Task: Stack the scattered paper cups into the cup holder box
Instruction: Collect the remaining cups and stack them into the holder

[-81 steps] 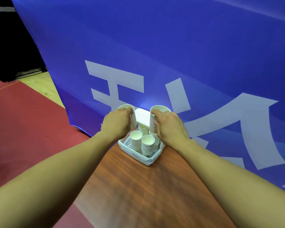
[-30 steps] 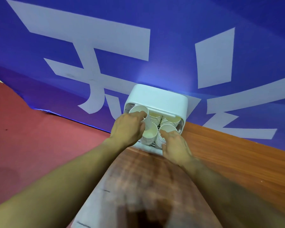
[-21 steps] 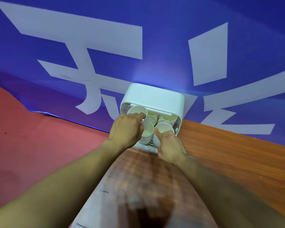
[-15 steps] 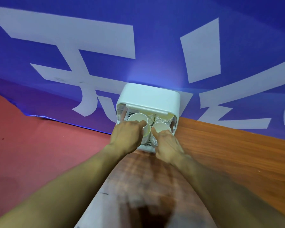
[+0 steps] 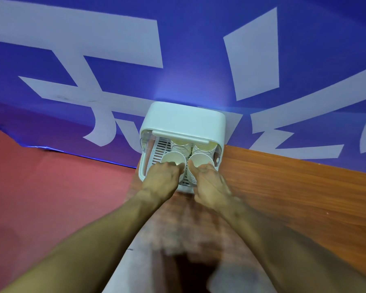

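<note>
Nearest to me, both forearms reach in from the bottom edge over the wooden table (image 5: 283,197). The tabletop between them is smeared with blur, and a dark patch (image 5: 188,269) low in the view is too soft for me to name.

Farther in, the left hand (image 5: 162,179) curls its fingers and thumb onto the near rim of the near-left cup (image 5: 173,162). The right hand (image 5: 209,183) does the same on the near-right cup (image 5: 200,160), thumb on the rim's left side and fingers wrapped round the right. Both cups sit mouth up at the top of stacks in the front of the cup holder box (image 5: 184,121), which stands at the table's far left corner against the banner.

I judge this to be the seating step: two cups going down onto the front stacks. The next move calls for a straight, even press so each cup nests without tilting, then a clean release that does not lift the cup back out.

Behind the front pair stand two more stacks, the far-left stack (image 5: 180,146) and the far-right stack (image 5: 204,149), their tops tucked under the box's white hood. A strip of slatted tray (image 5: 160,149) shows bare on the left.

My hands cover the lower part of the front stacks, so I cannot tell how far the cups have seated. No loose cups show on the table. Beyond lie the blue banner (image 5: 114,28) and, to the left, the red floor (image 5: 40,187).
</note>
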Available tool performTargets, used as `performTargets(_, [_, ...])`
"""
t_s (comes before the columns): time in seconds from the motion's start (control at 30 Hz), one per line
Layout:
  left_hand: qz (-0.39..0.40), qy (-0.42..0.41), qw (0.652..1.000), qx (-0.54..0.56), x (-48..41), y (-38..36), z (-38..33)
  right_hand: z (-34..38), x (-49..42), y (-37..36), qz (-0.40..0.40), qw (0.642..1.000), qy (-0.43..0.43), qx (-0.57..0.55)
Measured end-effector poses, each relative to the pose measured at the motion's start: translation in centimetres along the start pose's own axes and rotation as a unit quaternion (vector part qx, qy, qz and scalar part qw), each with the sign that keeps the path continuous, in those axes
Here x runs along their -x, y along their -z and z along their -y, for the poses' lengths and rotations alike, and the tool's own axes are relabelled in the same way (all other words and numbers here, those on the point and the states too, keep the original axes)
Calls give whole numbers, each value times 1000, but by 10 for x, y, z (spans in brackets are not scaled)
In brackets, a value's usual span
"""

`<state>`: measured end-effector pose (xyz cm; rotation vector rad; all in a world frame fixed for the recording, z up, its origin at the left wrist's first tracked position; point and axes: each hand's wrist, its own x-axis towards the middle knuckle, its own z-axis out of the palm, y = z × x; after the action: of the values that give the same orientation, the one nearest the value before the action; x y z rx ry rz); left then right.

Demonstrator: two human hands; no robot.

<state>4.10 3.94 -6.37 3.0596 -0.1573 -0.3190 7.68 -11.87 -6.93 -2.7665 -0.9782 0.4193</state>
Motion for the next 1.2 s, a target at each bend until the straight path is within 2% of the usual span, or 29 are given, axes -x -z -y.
performTargets(0.13, [4, 14, 1000, 8, -6, 2, -11, -7, 0, -9, -29, 999, 16, -22])
performTargets(0.2, [-24, 20, 999, 45, -5, -1, -10, -12, 2, -16, -55, 998, 28, -31])
performTargets(0.27, [-139, 11, 984, 108, -1, -15, -6, -13, 5, -25, -84, 995, 40, -37])
performTargets(0.33, [-269, 22, 951, 151, 3, -33, -4, -12, 4, -30, -113, 991, 51, -53])
performTargets(0.37, [-292, 46, 937, 186, 5, -42, -3, -11, 3, -31, -132, 988, 53, -60])
performTargets(0.47, [-252, 122, 897, 341, 7, -58, 1, -7, 1, -30, -208, 975, 44, -59])
performTargets(0.57, [-200, 149, 862, 441, 0, -62, 6, -6, -1, -31, -279, 955, 12, -104])
performTargets(0.67, [-160, 178, 858, 454, -10, -71, 13, -5, -2, -36, -303, 934, -51, -182])
performTargets(0.83, [-153, 181, 848, 474, -18, -82, 20, -5, -5, -46, -302, 893, -163, -291])
performTargets(1.03, [-153, 182, 852, 466, -19, -79, 21, -9, -15, -59, -248, 880, -216, -344])
performTargets(1.2, [-191, 207, 843, 458, -16, -74, 24, -5, -24, -56, -228, 863, -238, -383])
